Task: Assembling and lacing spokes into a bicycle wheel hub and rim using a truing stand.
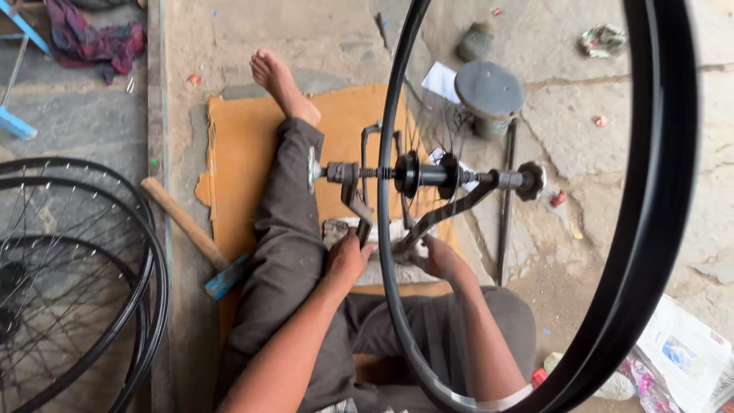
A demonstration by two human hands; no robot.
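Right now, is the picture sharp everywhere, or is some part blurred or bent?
Head view: daylight is soft and even, with no hard shadows. The black wheel rim close to the camera looks large, curved and slightly blurred; thin spokes near the hub smear. The left hand and right hand are fairly sharp.

Concrete floor (596, 145) w/ cardboard sheet (241, 153), hammer (191, 229), spoked wheels (69, 283), rag (92, 38) lying on it.

Black spoked bicycle wheel (535, 229), upright, hub axle clamped in metal stand (359, 191)
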